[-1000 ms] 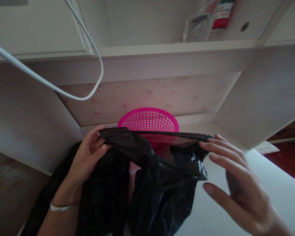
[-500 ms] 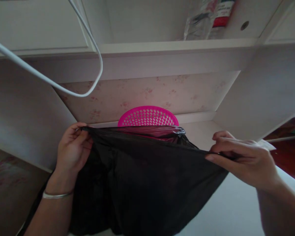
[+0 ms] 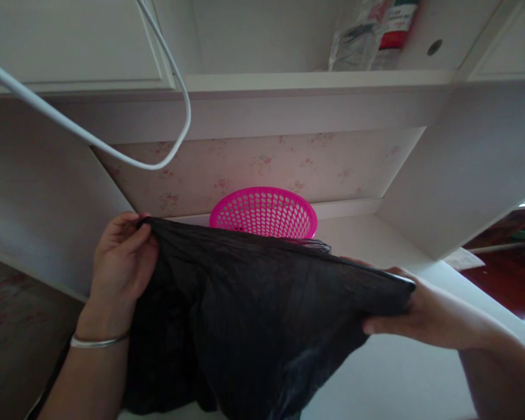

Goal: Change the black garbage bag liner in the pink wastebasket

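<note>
Fingers of the left hand point(image 3: 121, 256) curl shut over one top corner of a thin, crinkled black plastic bag point(image 3: 249, 315), while the right hand point(image 3: 420, 312) pinches the opposite corner, its fingers tucked under the film and mostly hidden by it. Pulled taut between the two hands, the bag's upper edge runs as a dark, slightly sloping line above a white desk surface point(image 3: 402, 379), and its glossy, wrinkled body hangs down in loose folds toward the near edge. A slim silver bangle point(image 3: 97, 342) circles the left wrist.

Just behind the stretched edge stands a round, bright pink plastic basket point(image 3: 265, 211) with a perforated mesh wall, its lower part hidden by the bag. Behind the basket runs a pale wall panel with a faint floral print point(image 3: 262, 166). Overhead, a white shelf point(image 3: 315, 81) carries a clear crumpled plastic packet point(image 3: 352, 44) beside a red-and-white package point(image 3: 394, 26), and a smooth white cable point(image 3: 126, 157) loops down at the left. A white side panel point(image 3: 472, 169) slants in on the right, with dark reddish flooring point(image 3: 507, 274) beyond it.
</note>
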A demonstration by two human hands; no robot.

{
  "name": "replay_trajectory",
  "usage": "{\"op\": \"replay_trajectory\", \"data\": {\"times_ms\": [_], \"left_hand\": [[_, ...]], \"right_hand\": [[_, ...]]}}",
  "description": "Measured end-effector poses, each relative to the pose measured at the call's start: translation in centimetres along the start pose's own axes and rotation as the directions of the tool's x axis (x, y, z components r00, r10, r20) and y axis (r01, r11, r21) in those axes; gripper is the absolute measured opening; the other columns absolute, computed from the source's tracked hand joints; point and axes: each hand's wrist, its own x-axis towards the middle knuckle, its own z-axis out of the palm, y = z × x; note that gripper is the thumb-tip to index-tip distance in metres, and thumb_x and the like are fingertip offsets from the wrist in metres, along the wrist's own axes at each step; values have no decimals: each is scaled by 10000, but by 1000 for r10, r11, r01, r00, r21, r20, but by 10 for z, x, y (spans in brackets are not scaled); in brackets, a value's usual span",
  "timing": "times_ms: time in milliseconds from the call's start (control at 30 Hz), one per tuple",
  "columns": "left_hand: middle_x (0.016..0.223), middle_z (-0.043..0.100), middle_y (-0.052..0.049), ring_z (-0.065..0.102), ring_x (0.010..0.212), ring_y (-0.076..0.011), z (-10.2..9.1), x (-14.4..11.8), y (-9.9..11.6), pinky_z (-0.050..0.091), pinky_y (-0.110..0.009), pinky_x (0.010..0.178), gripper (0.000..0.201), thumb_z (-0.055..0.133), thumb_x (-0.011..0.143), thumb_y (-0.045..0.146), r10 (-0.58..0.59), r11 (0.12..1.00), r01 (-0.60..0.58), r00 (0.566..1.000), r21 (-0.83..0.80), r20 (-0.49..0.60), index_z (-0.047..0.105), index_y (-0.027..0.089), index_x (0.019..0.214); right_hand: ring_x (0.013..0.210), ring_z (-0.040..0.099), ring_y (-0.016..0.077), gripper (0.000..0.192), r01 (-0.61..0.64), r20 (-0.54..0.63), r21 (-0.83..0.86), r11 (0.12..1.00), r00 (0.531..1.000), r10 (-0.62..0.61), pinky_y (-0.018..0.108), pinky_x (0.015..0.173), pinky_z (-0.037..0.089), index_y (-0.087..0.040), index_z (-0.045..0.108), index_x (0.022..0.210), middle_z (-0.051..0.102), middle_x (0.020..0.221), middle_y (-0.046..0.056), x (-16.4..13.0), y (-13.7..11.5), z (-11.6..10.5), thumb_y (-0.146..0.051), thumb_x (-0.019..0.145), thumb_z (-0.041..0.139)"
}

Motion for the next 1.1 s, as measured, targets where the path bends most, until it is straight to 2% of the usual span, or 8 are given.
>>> {"op": "replay_trajectory", "data": {"times_ms": [133, 300, 400, 500, 633, 867, 967, 1100], "left_hand": [[815, 718, 60, 648, 791, -64, -7, 7, -2, 501, -180, 798, 322, 609, 691, -101, 9, 1000, -9, 999, -3, -45, 649, 202, 790], [812, 732, 47, 672, 787, -105, -13, 7, -8, 504, -243, 856, 310, 662, 651, -101, -34, 999, 33, 998, -16, -51, 658, 180, 780], [904, 761, 22, 690, 882, -151, -11, -5, -10, 515, -291, 884, 223, 719, 737, 29, -98, 994, 97, 995, -49, -33, 701, 189, 892], [1061, 779, -28, 693, 1008, -239, -7, -24, -13, 549, -380, 905, 346, 757, 824, 456, -272, 956, 273, 962, -110, 23, 712, 221, 1074], [1033, 792, -59, 707, 1037, -277, 1, -38, -19, 586, -390, 911, 508, 902, 677, 433, -387, 921, 388, 921, 20, -36, 736, 208, 1101], [979, 793, -63, 713, 1060, -280, 3, -22, -14, 624, -404, 890, 260, 812, 794, 392, -292, 956, 291, 948, -28, -125, 756, 214, 976], [998, 791, -33, 692, 1121, -282, -6, -26, -18, 619, -392, 921, 451, 835, 706, 602, -268, 963, 264, 960, -64, -82, 758, 246, 972], [1325, 711, -54, 600, 1293, -344, -11, -45, -35, 591, -414, 994, 868, 860, 485, 755, -333, 940, 339, 937, -45, 104, 738, 264, 1190]], "right_hand": [[894, 761, 287, 266, 155, 35, -237, 959, 988, -151, 391, 777, 671, -275, 797, 911, 771, 873, 59, 0, 20, -23, -445, 720, 871], [1004, 704, 352, 219, 23, -443, -373, 927, 874, -200, 561, 973, 554, -293, 690, 741, 692, 857, 47, 0, 25, -38, -448, 751, 844], [1241, 609, 356, 236, 25, -513, -132, 991, 854, -90, 542, 1064, 515, -314, 644, 827, 661, 1156, 38, -3, 25, -26, -422, 752, 840], [1275, 609, 340, 599, -79, -382, 214, 974, 911, 158, 459, 923, 617, -384, 607, 1231, 527, 1497, 40, -7, 29, -10, -476, 700, 869], [793, 737, 196, 590, -302, -331, 428, 852, 824, 459, 258, 627, 633, -301, 695, 1183, 770, 1053, 45, -8, 33, 2, -416, 650, 921], [636, 681, 96, 379, -8, -544, 660, 751, 684, 486, 145, 565, 581, -333, 760, 961, 724, 760, -66, 3, 20, -7, -302, 629, 938], [833, 733, 141, 489, 45, -515, 672, 739, 745, 424, 212, 711, 617, -349, 743, 1149, 768, 1034, -21, -3, 23, -5, -372, 688, 906], [1336, 571, 339, 981, -7, -277, 695, 719, 920, 277, 450, 983, 571, -358, 564, 1442, 490, 1572, 67, -15, 40, 13, -666, 567, 884]]}}
